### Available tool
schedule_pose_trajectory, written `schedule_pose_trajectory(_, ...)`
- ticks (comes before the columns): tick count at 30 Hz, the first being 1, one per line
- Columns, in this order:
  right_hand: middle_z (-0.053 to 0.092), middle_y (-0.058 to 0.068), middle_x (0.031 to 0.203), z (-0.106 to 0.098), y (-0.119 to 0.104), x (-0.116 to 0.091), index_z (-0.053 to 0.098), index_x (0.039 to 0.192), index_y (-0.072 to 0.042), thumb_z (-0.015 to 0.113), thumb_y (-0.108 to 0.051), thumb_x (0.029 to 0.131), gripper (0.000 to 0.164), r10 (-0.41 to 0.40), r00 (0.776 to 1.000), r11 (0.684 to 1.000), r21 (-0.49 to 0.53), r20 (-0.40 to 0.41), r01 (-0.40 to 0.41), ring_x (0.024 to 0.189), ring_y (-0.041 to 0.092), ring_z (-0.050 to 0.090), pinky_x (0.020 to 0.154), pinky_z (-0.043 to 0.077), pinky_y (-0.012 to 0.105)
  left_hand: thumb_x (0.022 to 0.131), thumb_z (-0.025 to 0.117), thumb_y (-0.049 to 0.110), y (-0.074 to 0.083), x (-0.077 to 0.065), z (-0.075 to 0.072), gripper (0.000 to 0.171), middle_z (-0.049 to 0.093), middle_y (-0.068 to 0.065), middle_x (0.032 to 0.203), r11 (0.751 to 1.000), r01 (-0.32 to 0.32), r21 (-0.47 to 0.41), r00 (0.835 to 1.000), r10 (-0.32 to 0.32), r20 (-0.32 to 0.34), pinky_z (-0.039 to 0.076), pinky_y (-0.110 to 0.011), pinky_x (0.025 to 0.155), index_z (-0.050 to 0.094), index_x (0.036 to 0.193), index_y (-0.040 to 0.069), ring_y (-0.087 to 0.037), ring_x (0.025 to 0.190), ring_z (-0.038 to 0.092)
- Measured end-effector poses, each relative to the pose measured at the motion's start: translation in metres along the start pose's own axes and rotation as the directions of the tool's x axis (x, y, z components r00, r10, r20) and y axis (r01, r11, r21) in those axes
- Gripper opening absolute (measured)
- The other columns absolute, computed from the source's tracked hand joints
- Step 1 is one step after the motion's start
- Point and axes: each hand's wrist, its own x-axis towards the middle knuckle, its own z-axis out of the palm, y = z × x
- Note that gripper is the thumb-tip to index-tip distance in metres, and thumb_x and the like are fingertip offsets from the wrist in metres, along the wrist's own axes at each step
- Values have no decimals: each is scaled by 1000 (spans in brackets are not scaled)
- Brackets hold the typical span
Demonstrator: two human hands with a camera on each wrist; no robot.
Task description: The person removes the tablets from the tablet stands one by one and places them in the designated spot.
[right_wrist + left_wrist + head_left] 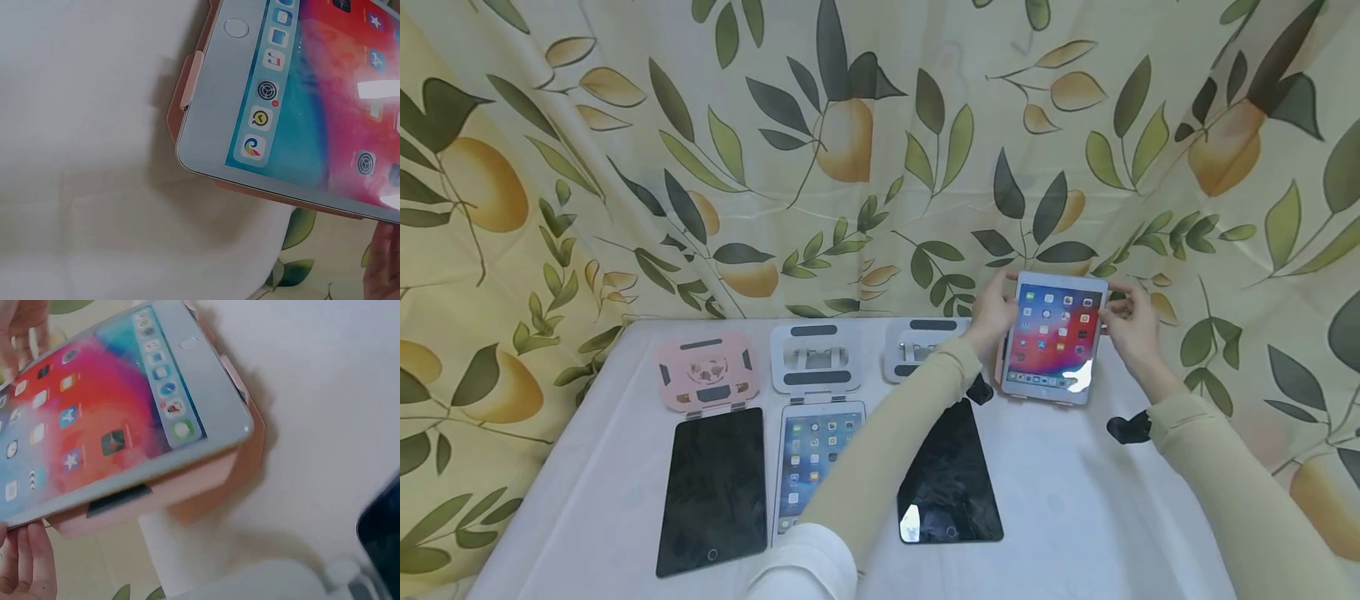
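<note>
A white-framed tablet [1054, 337] with a lit red and blue home screen leans upright at the table's right. Behind it shows a pink stand [212, 494], its lower lip hooked over the tablet's bottom edge. My left hand [994, 310] grips the tablet's left side near the top. On the opposite side my right hand [1133, 327] holds the right edge between thumb and fingers. In the left wrist view, left-hand fingers [28, 562] lie against the tablet's edge. The tablet hides part of both hands' fingers and most of the stand.
Leftward on the white-covered table [587, 492] lie a black-screened tablet [715, 492], a lit tablet [812, 450] and another dark tablet [951, 492]. Behind them are a pink stand [741, 340] and two pale stands [782, 358]. A fruit-patterned curtain [925, 208] hangs behind.
</note>
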Motion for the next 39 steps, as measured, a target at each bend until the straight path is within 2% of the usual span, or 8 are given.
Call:
schedule_pose_trajectory(5,48,-8,91,0,-1,-3,36,143,-5,48,-7,97,47,-16,1000,999,37,-8,17,77,-3,49,62,50,8,91,51,2,-3,0,-2,44,60,-5,77,997,-17,-80,1000,17,0,40,-19,53,52,127,28,-9,62,50)
schedule_pose_trajectory(9,47,-12,89,-2,0,-5,38,142,-7,50,-6,97,47,-29,999,997,66,-17,30,77,-3,49,63,50,8,92,51,3,-4,-1,-2,42,63,-3,85,995,-39,-97,999,39,-9,41,-18,58,53,125,28,-8,68,52)
schedule_pose_trajectory(15,48,-14,89,-8,0,-9,40,141,-12,49,-6,97,46,-47,999,996,77,-17,48,78,-3,49,65,51,9,92,54,4,-2,-7,0,40,63,-2,90,988,-39,-148,999,35,-24,42,-18,63,56,124,26,-8,74,53)
schedule_pose_trajectory(21,48,-13,89,-11,-1,-14,41,140,-17,49,-5,97,46,-48,998,994,100,-38,51,79,-3,50,66,51,8,91,57,4,3,-15,0,38,63,-2,88,988,-45,-148,999,40,-37,41,-18,62,57,122,25,-7,74,54)
schedule_pose_trajectory(28,49,-14,88,-13,0,-16,42,140,-14,50,1,95,48,-95,993,987,122,-63,102,76,-3,51,64,50,7,92,56,3,2,-22,0,39,62,-2,88,978,-101,-180,995,95,-39,43,-16,65,56,125,24,-6,74,55)
schedule_pose_trajectory(35,50,-16,89,-18,-5,-23,45,135,-28,50,0,95,50,-94,993,983,154,-69,103,76,-4,52,65,48,5,91,57,3,2,-28,0,40,61,-1,90,973,-125,-192,992,119,-47,44,-15,69,56,124,26,-4,76,54)
schedule_pose_trajectory(39,50,-17,89,-22,-6,-29,45,135,-28,51,1,94,50,-119,990,981,146,-80,130,77,-6,52,66,48,5,92,56,3,5,-34,-1,38,61,-1,90,967,-135,-216,991,130,-37,44,-15,68,56,123,25,-4,75,53)
